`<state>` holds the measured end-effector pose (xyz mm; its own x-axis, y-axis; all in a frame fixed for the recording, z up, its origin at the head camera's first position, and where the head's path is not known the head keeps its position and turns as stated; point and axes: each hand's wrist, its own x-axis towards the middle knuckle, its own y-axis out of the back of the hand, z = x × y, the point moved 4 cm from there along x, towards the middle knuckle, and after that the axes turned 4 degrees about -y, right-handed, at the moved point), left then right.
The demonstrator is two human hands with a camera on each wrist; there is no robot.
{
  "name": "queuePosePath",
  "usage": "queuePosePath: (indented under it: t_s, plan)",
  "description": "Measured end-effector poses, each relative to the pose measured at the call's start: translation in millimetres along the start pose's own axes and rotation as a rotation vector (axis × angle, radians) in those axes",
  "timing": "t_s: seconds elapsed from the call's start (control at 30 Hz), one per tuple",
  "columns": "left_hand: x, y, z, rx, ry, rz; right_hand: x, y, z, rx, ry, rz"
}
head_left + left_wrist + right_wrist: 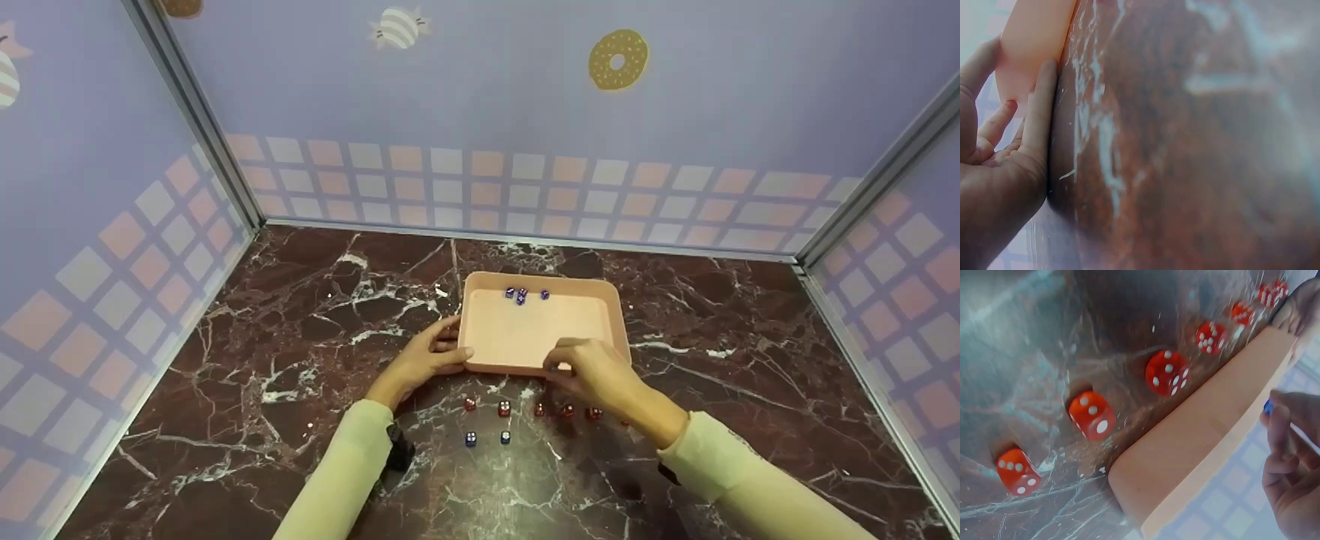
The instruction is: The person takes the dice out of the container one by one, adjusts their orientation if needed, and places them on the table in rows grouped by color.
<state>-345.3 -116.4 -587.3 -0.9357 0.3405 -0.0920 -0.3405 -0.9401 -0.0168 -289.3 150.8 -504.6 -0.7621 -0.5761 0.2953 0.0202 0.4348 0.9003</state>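
An orange-beige tray (540,371) lies on the dark marbled table. My left hand (427,354) holds its front left corner, the thumb on the front side and other fingers along the left side. Over the tray's front right part, my right hand (596,371) pinches a small blue die (1268,406) between thumb and fingertips. Several blue dice (521,298) lie inside the tray near its back wall. In front of the tray runs a row of red dice (1167,373), with white pips. Closer to me sit two more blue dice, one (470,439) left of the other (505,437).
Patterned panels (480,90) enclose the table at the back and both sides, joined by metal corner posts (217,142). The red dice row passes beneath my right forearm (660,416), which hides part of it.
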Motion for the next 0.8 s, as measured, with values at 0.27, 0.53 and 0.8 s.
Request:
queuePosePath:
  t_s: [0.27,0.53,0.8]
  plan:
    - [0.7,0.8,1.2,0.008,-0.015,-0.008,-20.0,-15.6,-27.7,0.003,0.168,-0.159]
    - [2.8,0.1,1.2,0.002,-0.017,0.002,-34.7,-37.1,-39.6,-0.037,0.242,-0.222]
    - [-1.2,-0.9,0.2,0.0,-0.019,0.0,-42.8,-47.0,-38.9,0.001,0.231,-0.243]
